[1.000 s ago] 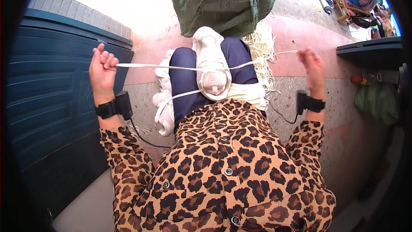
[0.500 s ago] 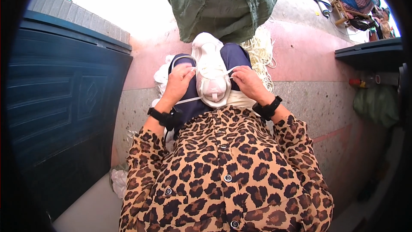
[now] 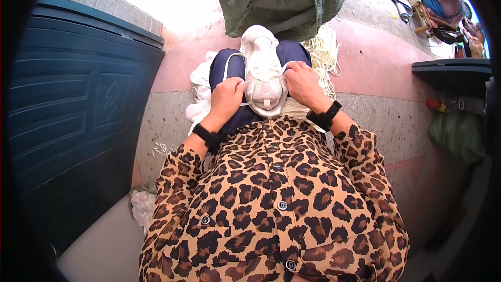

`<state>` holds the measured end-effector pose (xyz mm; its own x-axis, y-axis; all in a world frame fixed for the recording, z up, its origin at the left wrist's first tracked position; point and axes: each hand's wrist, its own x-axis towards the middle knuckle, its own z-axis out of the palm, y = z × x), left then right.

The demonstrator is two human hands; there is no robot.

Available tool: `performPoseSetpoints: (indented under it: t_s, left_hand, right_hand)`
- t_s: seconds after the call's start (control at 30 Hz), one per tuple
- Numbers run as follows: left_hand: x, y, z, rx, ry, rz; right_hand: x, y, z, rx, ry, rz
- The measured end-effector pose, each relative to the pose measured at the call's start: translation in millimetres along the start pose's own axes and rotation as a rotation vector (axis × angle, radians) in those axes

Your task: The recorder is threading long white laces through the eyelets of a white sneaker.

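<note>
A white sneaker (image 3: 263, 58) lies on my lap between my knees, its pale meshed toe turned toward me. Close against its left side, my left hand (image 3: 225, 99) is closed, with white lace showing at the fingertips. A loop of the white shoelace (image 3: 228, 64) arches over my left knee. On the shoe's other side, my right hand (image 3: 302, 82) pinches lace at the edge of the eyelets. Its fingers are bent and partly hide what they grip.
Beyond my knees stands a large green sack (image 3: 282, 5). White laces (image 3: 324, 55) lie heaped by my right knee, and more white shoes (image 3: 200, 81) by my left. A dark blue door panel (image 3: 88, 94) stands at left. People sit working at far right.
My left hand has moved nearer me along the shoe's side, and the lace on that side now loops over my knee. My right hand has turned and come closer to the shoe.
</note>
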<state>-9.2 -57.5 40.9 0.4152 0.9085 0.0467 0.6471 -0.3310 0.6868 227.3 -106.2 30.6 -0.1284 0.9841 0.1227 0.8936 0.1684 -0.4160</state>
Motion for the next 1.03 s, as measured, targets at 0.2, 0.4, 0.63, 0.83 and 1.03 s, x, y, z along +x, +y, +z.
performPoseSetpoints:
  t_s: [0.2,0.4,0.63,0.83,1.03]
  left_hand:
    - [11,8,-5,0.271,-0.059,0.208]
    - [25,17,-4,0.578,-0.077,0.464]
    - [2,33,1,0.590,0.060,0.317]
    - [-3,24,9,0.406,0.014,0.201]
    - [6,22,-3,0.221,-0.063,0.196]
  right_hand:
    - [-3,-1,-3,0.131,0.031,0.132]
    - [-3,-7,-4,0.025,0.138,0.127]
    - [-12,-18,-7,-0.229,-0.006,0.048]
    - [-12,-2,0,-0.034,-0.139,0.044]
    - [-8,25,8,0.177,-0.033,-0.023]
